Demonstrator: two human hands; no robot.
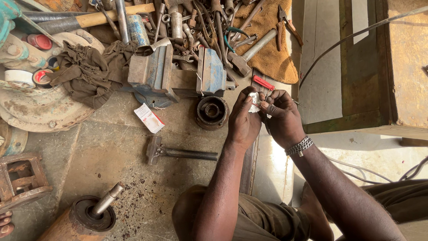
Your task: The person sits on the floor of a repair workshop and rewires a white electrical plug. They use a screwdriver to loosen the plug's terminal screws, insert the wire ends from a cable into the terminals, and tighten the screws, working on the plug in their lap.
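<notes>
Down on the workshop floor, just in front of the blue bench vise (178,73), a person is sitting with both hands meeting over a small pale object (254,101). The left hand (244,119) is pinching it from the left and below, fingers curled up around it, while the right hand (281,117) is closing on it from the right, fingertips bent in toward its upper edge (a metal bracelet (299,146) is sitting on that wrist). Both hands are gripping the same piece, so neither is nearer than the other; it is lying right between the two sets of fingertips, held up off the floor. Its shape and long axis are too hidden by the fingers to tell.

Just left of the left hand a round dark bearing housing (211,112) is resting on the floor, and a red-handled screwdriver (263,82) is lying just above the hands. Farther left a small white and red packet (149,118) and a dark hammer-like tool (180,152) are lying apart on the concrete. Behind the vise, spanners and a wooden-handled hammer (96,18) are piling up in a heap.
</notes>
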